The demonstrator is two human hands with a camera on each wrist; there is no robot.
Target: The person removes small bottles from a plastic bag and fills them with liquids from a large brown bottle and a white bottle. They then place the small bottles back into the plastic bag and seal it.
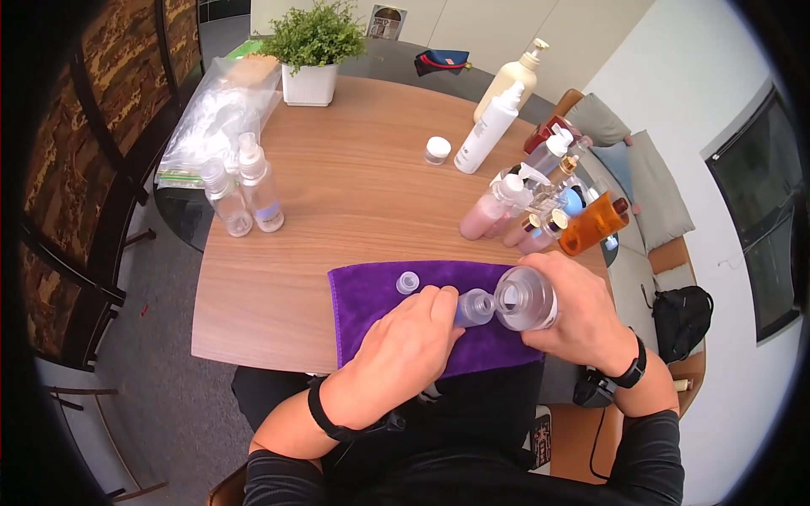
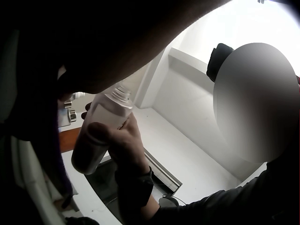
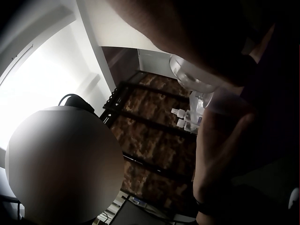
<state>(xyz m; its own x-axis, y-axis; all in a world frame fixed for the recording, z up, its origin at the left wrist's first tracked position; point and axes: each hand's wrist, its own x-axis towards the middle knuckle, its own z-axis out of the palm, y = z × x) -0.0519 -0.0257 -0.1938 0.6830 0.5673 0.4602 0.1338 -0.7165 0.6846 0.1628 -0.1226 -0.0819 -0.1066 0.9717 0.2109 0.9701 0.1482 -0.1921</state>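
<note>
My left hand (image 1: 405, 341) grips a small clear bottle (image 1: 474, 310), uncapped, with its mouth facing right. In my right hand (image 1: 582, 314) is a larger clear bottle (image 1: 531, 305), its open neck tilted towards the small bottle; the two mouths are close together over a purple cloth (image 1: 363, 295). The left wrist view shows the larger bottle (image 2: 105, 122) leaning, with the right thumb and fingers wrapped round it. Dim light in the right wrist view leaves the left hand (image 3: 218, 150) mostly in shadow. A small clear cap (image 1: 407, 282) lies on the cloth, beyond the left hand.
Pump bottles, pink bottles (image 1: 485, 215) and an amber bottle (image 1: 595, 223) crowd the table's right side. A white pump bottle (image 1: 489, 131) and a small white jar (image 1: 437, 150) stand farther back. Two empty-looking spray bottles (image 1: 263, 198), a plastic bag (image 1: 219, 126) and a potted plant (image 1: 310, 80) are leftward.
</note>
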